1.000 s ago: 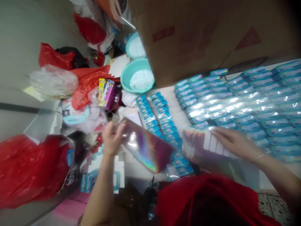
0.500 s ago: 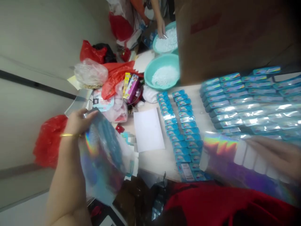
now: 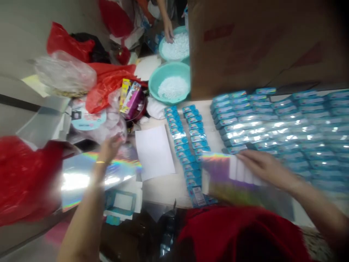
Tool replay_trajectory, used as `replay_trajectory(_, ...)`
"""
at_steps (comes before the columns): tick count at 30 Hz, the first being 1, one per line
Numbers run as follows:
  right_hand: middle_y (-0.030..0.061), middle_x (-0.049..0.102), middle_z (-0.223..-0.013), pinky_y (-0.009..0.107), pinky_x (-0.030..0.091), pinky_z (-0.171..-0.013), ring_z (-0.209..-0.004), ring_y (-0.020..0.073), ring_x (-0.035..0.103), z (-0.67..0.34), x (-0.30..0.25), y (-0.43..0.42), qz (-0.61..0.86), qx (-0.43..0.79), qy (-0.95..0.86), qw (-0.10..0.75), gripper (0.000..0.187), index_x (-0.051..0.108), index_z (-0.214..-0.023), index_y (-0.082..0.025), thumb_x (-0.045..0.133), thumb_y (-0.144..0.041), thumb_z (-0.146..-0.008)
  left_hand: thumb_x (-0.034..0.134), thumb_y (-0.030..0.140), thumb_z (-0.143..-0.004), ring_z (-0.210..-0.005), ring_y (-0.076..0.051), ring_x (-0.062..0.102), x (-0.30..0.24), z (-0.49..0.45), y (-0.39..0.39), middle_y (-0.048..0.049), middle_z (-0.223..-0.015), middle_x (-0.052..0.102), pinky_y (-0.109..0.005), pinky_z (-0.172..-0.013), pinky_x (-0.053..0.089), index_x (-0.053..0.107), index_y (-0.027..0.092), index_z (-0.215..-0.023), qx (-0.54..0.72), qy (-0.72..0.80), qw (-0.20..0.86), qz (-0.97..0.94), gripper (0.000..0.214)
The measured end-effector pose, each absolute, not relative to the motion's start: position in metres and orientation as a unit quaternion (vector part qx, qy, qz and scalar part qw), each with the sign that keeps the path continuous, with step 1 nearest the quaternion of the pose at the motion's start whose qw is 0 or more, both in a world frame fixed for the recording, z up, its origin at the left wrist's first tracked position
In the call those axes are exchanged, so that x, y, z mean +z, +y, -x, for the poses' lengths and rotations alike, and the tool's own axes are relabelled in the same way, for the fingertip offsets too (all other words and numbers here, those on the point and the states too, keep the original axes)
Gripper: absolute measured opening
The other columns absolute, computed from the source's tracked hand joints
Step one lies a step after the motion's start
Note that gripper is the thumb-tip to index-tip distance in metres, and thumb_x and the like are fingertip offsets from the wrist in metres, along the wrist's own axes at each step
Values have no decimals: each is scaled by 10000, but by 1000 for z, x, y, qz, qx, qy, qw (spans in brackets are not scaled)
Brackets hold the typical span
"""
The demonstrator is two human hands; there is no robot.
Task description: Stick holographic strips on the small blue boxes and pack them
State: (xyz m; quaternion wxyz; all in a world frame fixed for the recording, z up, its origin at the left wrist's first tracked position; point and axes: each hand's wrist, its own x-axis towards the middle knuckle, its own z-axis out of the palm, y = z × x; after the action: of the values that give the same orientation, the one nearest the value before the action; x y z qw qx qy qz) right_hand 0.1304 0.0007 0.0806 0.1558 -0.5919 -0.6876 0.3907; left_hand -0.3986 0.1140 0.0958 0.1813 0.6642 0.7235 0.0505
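Hands (image 3: 263, 168) at iridescent film (image 3: 218, 171)

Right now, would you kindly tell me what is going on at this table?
The person's right hand holds some rainbow-sheened film. The left hand is at another shiny sheet; blur hides whether it has a grip. Small blue packs lie in two lines beside a white paper, with more massed to the right. Farther off, a co-worker's hand is at a basin of white pieces.

pale wall (image 3: 16, 47) | dark strip (image 3: 19, 103) | white tabletop (image 3: 163, 190) | speckled floor (image 3: 316, 243)
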Motion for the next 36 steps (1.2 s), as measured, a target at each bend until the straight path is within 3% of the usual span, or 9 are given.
replay_trajectory(5, 26, 627, -732, 259, 424, -649, -692, 166, 598, -94, 76, 32, 533, 416, -712, 190, 361, 595, -803, -201, 358, -425, -958, 645, 542, -762, -1210, -260, 515, 72, 195, 90, -118, -1323, 548, -382, -1027, 404, 486, 206, -1321, 189, 435, 429, -769, 671)
replay_trajectory(7, 14, 624, -721, 250, 411, -646, -675, 154, 584, -89, 62, 40, 516, 436, -711, 197, 349, 603, -825, -196, 373, -423, -957, 635, 493, -788, -986, -221, 619, 67, 156, 85, -78, -1068, 672, -326, -884, 474, 602, 207, -1170, 157, 401, 479, -765, 477)
replay_trajectory(9, 15, 651, -770, 249, 408, -665, -710, 155, 595, -88, 46, 46, 511, 450, -703, 207, 319, 616, -893, -196, 396, -420, -952, 573, 457, -841, -772, -168, 615, 56, 143, 87, -29, -825, 676, -272, -738, 480, 666, 192, -963, 113, 399, 514, -751, 307)
replay_trajectory(13, 45, 701, -918, 273, 399, -743, -852, 188, 627, -88, 14, 51, 518, 437, -708, 198, 280, 642, -989, -204, 444, -396, -939, 536, 419, -861, -697, -141, 568, 27, 149, 97, -8, -751, 638, -240, -652, 447, 640, 175, -838, 94, 424, 542, -720, 266)
replay_trajectory(17, 60, 715, -923, 316, 342, -822, -890, 205, 632, -80, -10, 56, 539, 375, -738, 155, 240, 661, -972, -211, 470, -353, -940, 484, 372, -900, -708, -144, 575, 1, 142, 96, -12, -759, 640, -256, -684, 440, 618, 182, -838, 93, 440, 498, -741, 241)
replay_trajectory(23, 22, 712, -826, 301, 359, -818, -805, 176, 634, -69, -38, 74, 550, 437, -703, 117, 212, 667, -907, -206, 466, -266, -934, 486, 294, -917, -934, -219, 575, -24, 129, 93, -67, -999, 674, -364, -817, 402, 646, 220, -1070, 51, 433, 247, -866, 234)
replay_trajectory(27, 23, 722, -911, 267, 396, -777, -857, 181, 636, -66, -51, 84, 571, 466, -664, 124, 199, 678, -910, -216, 489, -278, -916, 438, 233, -933, -943, -232, 569, -42, 130, 86, -85, -1139, 657, -383, -779, 404, 656, 207, -1065, 59, 422, 163, -890, 257)
replay_trajectory(33, 37, 719, -971, 287, 393, -830, -922, 194, 638, -61, -59, 87, 585, 458, -662, 94, 224, 672, -939, -217, 463, -295, -936, 455, 211, -922, -962, -233, 571, -52, 133, 64, -95, -1185, 639, -381, -790, 424, 638, 182, -967, 111, 431, 126, -887, 191)
replay_trajectory(36, 63, 712, -963, 331, 374, -869, -937, 217, 625, -57, -64, 82, 580, 420, -694, 70, 240, 662, -964, -206, 441, -295, -950, 494, 212, -900, -919, -225, 580, -32, 139, 48, -102, -1044, 667, -372, -774, 428, 613, 175, -882, 110, 421, 187, -881, 126)
